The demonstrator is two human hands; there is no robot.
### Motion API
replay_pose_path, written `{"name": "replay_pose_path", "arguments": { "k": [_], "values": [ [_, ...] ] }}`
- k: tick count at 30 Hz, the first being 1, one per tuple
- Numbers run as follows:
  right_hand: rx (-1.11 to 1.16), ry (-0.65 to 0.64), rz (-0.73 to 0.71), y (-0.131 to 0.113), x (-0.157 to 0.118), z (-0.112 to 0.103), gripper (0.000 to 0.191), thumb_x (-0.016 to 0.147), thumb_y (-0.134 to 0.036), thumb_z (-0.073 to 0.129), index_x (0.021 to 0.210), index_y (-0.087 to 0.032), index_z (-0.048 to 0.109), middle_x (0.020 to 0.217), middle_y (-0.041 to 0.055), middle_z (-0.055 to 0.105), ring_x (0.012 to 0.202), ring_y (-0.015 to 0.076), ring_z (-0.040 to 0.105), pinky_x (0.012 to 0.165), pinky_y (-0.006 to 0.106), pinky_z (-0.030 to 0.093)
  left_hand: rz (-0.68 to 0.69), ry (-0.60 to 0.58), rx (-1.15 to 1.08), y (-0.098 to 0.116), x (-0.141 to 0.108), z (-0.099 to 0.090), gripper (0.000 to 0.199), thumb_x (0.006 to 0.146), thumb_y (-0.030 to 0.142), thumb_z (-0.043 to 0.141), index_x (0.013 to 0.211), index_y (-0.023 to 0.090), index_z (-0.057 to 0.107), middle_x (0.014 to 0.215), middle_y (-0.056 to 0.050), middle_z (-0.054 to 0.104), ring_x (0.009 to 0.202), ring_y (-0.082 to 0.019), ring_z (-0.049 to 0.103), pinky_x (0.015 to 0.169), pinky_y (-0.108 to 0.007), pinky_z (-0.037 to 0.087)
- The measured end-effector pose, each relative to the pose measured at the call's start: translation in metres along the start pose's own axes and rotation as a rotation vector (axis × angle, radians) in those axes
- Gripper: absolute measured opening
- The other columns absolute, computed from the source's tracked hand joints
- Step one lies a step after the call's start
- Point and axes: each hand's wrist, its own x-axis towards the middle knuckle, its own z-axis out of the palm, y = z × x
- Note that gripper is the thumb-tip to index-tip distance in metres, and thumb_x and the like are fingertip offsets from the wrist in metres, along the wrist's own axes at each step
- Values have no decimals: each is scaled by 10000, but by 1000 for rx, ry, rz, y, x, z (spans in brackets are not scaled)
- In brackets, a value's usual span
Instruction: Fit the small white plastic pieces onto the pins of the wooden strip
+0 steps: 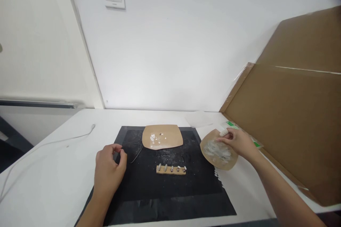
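My left hand (110, 166) is over the left edge of the black mat, its fingers loosely curled and a small gap between thumb and forefinger. Nothing shows in it. At the right, my right hand (237, 142) pinches a small white ridged piece (223, 133) above a tan dish (229, 166). Thin, clear plastic-like pieces (217, 150) lie heaped in that dish. Between my hands, a short wooden strip (170, 172) bears a row of several small grey and silvery pegs, with white bits on those at the right end.
A second tan dish (170, 129), holding small white flakes (153, 139), sits at the back of the black mat (170, 209). A thin dark wire (137, 154) lies beside it. A white cable (66, 137) crosses the table's left; a cardboard sheet (293, 113) stands along the right.
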Motion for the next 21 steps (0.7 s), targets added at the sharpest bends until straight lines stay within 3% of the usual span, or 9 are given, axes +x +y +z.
{"name": "replay_pose_path", "arguments": {
  "k": [4, 11, 17, 21],
  "values": [
    [-13, -5, -14, 4, 0, 6, 389, 762, -545, 770, 669, -245, 541, 716, 30, 774, 651, 240, 696, 584, 316, 431, 13, 3, -8, -1, 0, 0, 262, 918, 429, 554, 1043, 202, 591, 1010, -105, 676, 1025, -343, 593, 916, -493, 494],
    [-11, 32, -15, 11, 3, 12, 326, 812, -491, 709, 677, -238, 551, 823, 43, 809, 718, 253, 725, 606, 316, 443, 17, 15, -11, -1, 0, 0, 249, 911, 419, 557, 1029, 204, 600, 1000, -102, 677, 1014, -340, 597, 888, -473, 496],
    [33, 15, -14, 16, 6, 19, 333, 823, -549, 709, 734, -244, 612, 815, 36, 815, 702, 245, 739, 607, 305, 477, 14, 34, -13, -3, 0, 2, 258, 896, 433, 558, 1019, 211, 608, 989, -96, 680, 1011, -337, 588, 874, -466, 496],
    [19, 51, 20, 17, 5, 23, 355, 805, -544, 726, 690, -245, 573, 797, 32, 811, 701, 256, 730, 579, 307, 433, 14, 38, -15, -4, 0, 3, 255, 893, 432, 559, 1020, 216, 606, 984, -91, 680, 1016, -336, 586, 878, -466, 494]
  ]
}}
